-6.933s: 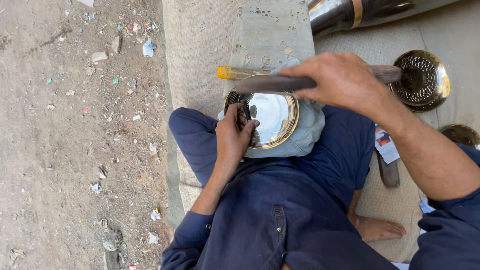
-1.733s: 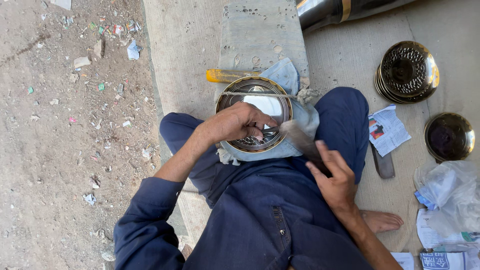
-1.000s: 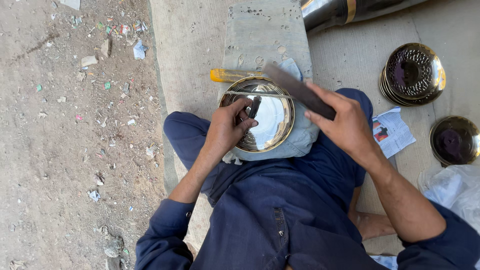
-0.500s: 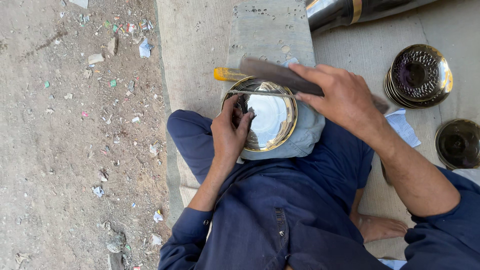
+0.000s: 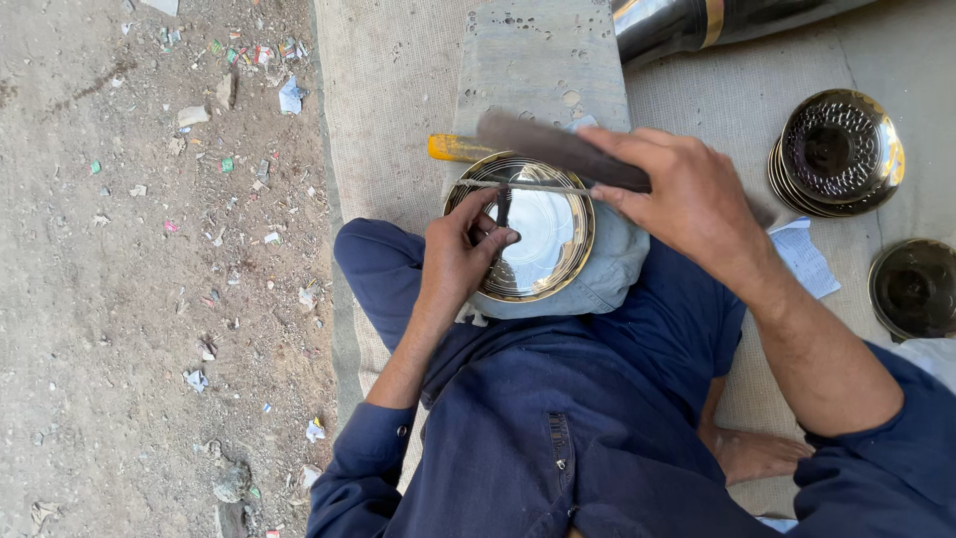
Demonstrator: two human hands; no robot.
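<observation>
Below right hand [image 5: 687, 199], brass plate [image 5: 533, 239], left fingers [image 5: 488, 234] touching.

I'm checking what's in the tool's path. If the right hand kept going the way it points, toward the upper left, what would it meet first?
Probably the yellow handle, past the brass plate rim. The right hand holds the dark file; depth is unclear.

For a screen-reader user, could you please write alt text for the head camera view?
A seated person's left hand steadies a shiny round metal plate on a cloth-covered lap, while the right hand holds a long dark file across its top rim. More round metal dishes lie to the right.
</observation>
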